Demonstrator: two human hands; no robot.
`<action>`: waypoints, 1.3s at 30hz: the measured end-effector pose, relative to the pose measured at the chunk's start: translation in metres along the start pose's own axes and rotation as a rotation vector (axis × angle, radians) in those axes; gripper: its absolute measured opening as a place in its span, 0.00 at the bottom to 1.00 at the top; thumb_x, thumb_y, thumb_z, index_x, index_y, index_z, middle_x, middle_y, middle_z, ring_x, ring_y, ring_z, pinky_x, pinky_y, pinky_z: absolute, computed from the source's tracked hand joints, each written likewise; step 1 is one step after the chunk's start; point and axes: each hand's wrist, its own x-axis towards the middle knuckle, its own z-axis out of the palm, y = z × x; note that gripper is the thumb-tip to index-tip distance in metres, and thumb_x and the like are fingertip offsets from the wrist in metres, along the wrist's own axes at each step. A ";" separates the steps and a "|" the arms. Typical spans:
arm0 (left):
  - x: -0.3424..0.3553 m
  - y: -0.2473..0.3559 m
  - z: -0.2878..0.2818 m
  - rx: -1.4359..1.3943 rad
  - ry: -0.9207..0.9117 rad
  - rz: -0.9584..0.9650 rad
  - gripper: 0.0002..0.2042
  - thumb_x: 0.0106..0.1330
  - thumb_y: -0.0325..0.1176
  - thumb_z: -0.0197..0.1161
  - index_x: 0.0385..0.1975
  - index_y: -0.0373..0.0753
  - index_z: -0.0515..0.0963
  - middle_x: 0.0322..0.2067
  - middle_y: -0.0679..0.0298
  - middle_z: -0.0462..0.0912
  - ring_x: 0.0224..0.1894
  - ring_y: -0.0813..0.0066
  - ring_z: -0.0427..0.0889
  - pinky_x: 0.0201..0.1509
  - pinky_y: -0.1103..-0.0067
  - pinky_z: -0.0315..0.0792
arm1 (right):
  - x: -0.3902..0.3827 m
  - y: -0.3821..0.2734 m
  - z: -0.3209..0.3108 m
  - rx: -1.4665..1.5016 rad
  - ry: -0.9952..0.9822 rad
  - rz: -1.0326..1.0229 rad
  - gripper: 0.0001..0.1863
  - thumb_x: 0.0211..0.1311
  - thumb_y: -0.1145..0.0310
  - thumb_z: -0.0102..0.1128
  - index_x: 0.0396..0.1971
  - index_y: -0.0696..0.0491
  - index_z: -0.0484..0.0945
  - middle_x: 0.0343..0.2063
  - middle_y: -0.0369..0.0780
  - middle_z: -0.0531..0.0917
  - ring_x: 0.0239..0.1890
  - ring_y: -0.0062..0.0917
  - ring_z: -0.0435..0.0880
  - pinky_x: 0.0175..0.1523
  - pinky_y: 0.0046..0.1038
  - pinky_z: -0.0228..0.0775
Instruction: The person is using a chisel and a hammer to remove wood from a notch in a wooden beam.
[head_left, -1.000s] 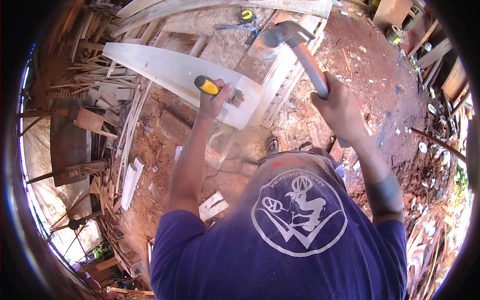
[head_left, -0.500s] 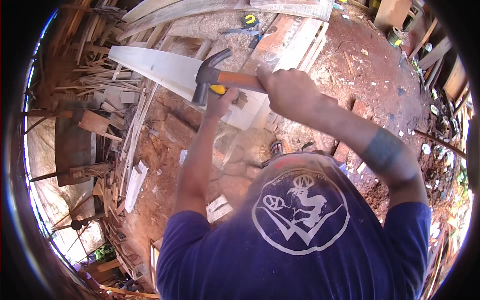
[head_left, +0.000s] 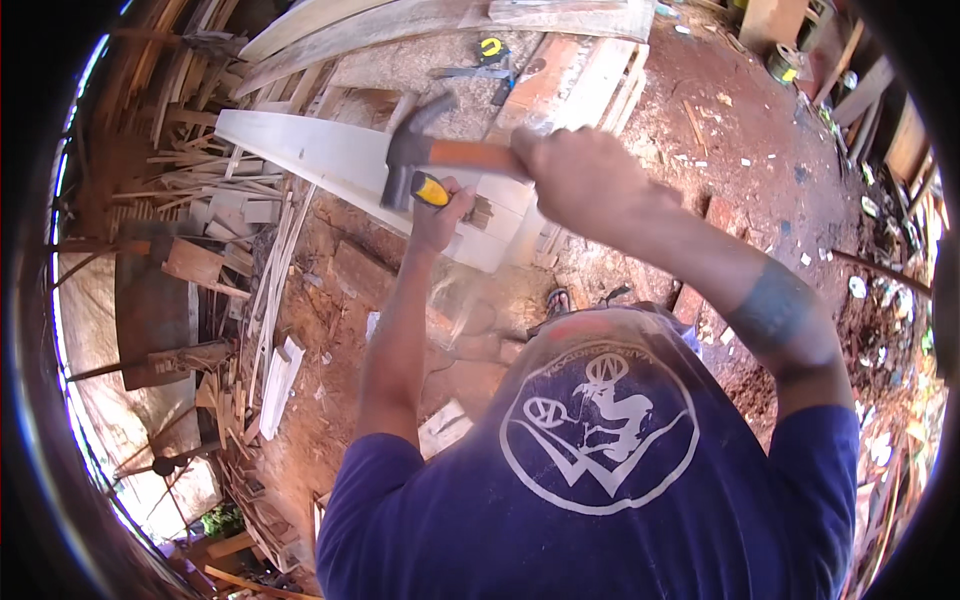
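Note:
My right hand (head_left: 590,180) is wrapped round the brown-orange handle of a claw hammer (head_left: 470,155), raised above the work. Its dark head hangs just left of a chisel (head_left: 432,189) with a yellow and black handle. My left hand (head_left: 438,225) grips that chisel; the blade is hidden by the hand. Beneath lies a long pale wooden board (head_left: 310,145), slanting from the upper left towards me. Beside my left fingers, a small dark cut (head_left: 482,212) shows in the board's near end.
A yellow and black tape measure (head_left: 490,48) and a dark flat tool (head_left: 470,72) lie beyond the board. Large planks (head_left: 370,45) run across the far side. Wood offcuts (head_left: 225,195) are heaped at left. Bare earth (head_left: 720,140) with scraps stretches to the right.
The hammer head sits slightly further left and covers less of the chisel handle, so more yellow shows. Both hands keep their grips. The whole view has shifted a little.

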 end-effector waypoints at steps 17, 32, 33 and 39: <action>-0.002 -0.006 0.004 -0.131 0.067 -0.084 0.17 0.71 0.36 0.65 0.19 0.38 0.71 0.17 0.74 0.70 0.22 0.86 0.68 0.25 0.78 0.62 | -0.082 0.055 0.021 0.407 0.151 0.390 0.09 0.57 0.74 0.60 0.36 0.62 0.76 0.23 0.51 0.83 0.27 0.41 0.86 0.37 0.42 0.75; 0.016 0.011 0.032 0.047 0.165 -0.068 0.16 0.68 0.38 0.68 0.19 0.38 0.76 0.19 0.71 0.75 0.20 0.84 0.72 0.23 0.80 0.65 | -0.069 0.067 0.043 0.615 0.175 0.798 0.14 0.58 0.64 0.65 0.30 0.60 0.75 0.18 0.40 0.78 0.22 0.24 0.78 0.29 0.32 0.69; -0.016 0.003 0.033 -0.089 -0.007 -0.007 0.13 0.66 0.36 0.70 0.23 0.37 0.78 0.23 0.70 0.78 0.24 0.82 0.75 0.27 0.80 0.69 | -0.064 0.063 0.045 0.597 0.166 0.797 0.14 0.58 0.63 0.65 0.30 0.59 0.75 0.18 0.40 0.78 0.22 0.23 0.78 0.28 0.32 0.68; -0.051 0.046 0.081 -0.027 -0.510 0.249 0.12 0.56 0.33 0.74 0.17 0.43 0.76 0.13 0.64 0.72 0.15 0.67 0.75 0.22 0.72 0.67 | -0.108 0.060 0.091 0.460 0.330 0.803 0.13 0.55 0.64 0.65 0.30 0.59 0.76 0.17 0.37 0.76 0.20 0.19 0.74 0.26 0.29 0.66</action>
